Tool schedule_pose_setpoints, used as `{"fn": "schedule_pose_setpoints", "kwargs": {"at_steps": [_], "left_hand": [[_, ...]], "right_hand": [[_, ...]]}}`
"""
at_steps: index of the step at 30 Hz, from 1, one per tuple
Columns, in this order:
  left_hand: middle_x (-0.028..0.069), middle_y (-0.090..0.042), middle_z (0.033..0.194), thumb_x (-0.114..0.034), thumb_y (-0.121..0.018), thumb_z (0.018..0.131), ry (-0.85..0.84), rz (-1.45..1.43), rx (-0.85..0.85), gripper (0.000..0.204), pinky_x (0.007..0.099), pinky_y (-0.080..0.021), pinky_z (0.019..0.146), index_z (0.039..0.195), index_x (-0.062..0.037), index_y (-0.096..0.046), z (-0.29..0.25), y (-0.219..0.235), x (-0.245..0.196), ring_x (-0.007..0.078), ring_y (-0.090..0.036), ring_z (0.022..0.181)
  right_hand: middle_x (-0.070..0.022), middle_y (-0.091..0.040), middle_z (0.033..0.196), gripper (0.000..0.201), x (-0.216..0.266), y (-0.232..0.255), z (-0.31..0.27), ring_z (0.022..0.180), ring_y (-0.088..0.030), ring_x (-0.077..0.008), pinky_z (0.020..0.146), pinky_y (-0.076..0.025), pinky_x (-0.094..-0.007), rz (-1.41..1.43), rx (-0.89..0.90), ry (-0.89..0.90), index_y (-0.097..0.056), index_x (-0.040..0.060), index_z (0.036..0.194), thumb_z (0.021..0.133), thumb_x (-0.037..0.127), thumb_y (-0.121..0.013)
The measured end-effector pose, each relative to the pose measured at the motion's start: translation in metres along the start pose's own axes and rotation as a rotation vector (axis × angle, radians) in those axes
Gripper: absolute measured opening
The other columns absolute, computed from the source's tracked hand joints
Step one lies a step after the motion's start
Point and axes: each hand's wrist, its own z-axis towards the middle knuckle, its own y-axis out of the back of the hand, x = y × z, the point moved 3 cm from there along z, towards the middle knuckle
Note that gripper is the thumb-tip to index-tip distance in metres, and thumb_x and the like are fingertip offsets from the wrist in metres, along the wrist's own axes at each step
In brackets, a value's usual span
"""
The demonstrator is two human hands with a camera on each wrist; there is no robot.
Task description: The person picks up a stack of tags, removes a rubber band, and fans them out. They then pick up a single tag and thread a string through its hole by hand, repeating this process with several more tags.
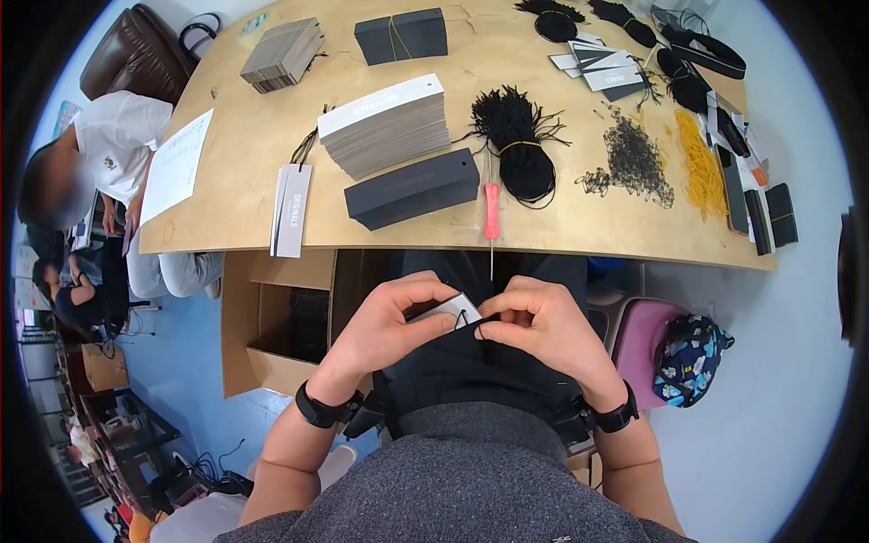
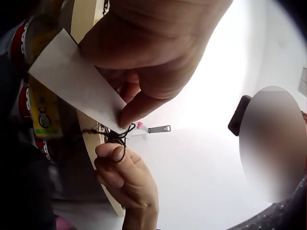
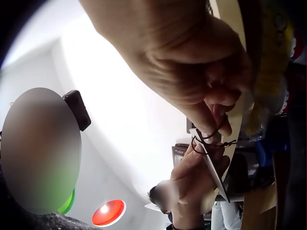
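Note:
A small white tag (image 1: 444,314) with a black cord through its end is held over the lap, just off the table's front edge. The left hand (image 1: 396,319) pinches the tag between thumb and fingers; in the left wrist view the tag (image 2: 76,81) shows its plain pale face. Close beside it, the right hand (image 1: 543,324) pinches the black cord. A loop of the cord (image 2: 128,130) stands out at the tag's end. In the right wrist view the tag (image 3: 213,167) appears nearly edge-on, the cord looped around its end.
On the table (image 1: 235,217) lie tag stacks (image 1: 389,140), a dark stack (image 1: 412,192), a black cord bundle (image 1: 520,154), a red-handled tool (image 1: 491,213), dark pins (image 1: 634,158) and yellow cords (image 1: 701,172). An open cardboard box (image 1: 240,317) sits below; another person (image 1: 122,136) is at left.

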Motion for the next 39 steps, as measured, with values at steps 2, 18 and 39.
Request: {"fn": "schedule_pose_setpoints", "kwargs": {"at_steps": [2,18,39], "left_hand": [[-0.0003,-0.056,0.09,0.0,-0.067,0.088,0.001,-0.026,-0.003,0.02,0.0221,-0.044,0.075,0.109,0.0012,-0.068,0.0,-0.002,0.002,0.0056,-0.054,0.084],[0.0008,-0.064,0.095,0.001,-0.067,0.089,0.063,-0.115,-0.113,0.026,0.0224,-0.048,0.081,0.115,-0.001,-0.068,-0.005,0.003,-0.016,0.0061,-0.059,0.089],[0.005,-0.064,0.091,0.007,-0.068,0.083,-0.042,-0.001,0.012,0.039,0.0269,-0.045,0.076,0.119,-0.0047,-0.07,-0.036,0.003,-0.03,0.0129,-0.059,0.084]], "right_hand": [[-0.0006,-0.055,0.073,0.022,0.002,-0.002,0.001,0.061,-0.049,-0.0071,0.055,-0.039,-0.0236,0.01,-0.021,-0.031,-0.075,0.0043,0.098,0.078,0.011,-0.081],[-0.0024,-0.056,0.096,0.01,-0.019,-0.01,-0.01,0.076,-0.059,-0.0085,0.069,-0.047,-0.0216,0.614,-0.165,-0.001,-0.063,-0.0001,0.1,0.093,0.007,-0.066],[-0.0345,-0.063,0.11,0.021,-0.04,0.027,-0.014,0.104,-0.065,-0.048,0.085,-0.06,-0.0442,1.422,0.3,-0.039,-0.053,-0.0029,0.104,0.1,0.015,-0.043]]}}
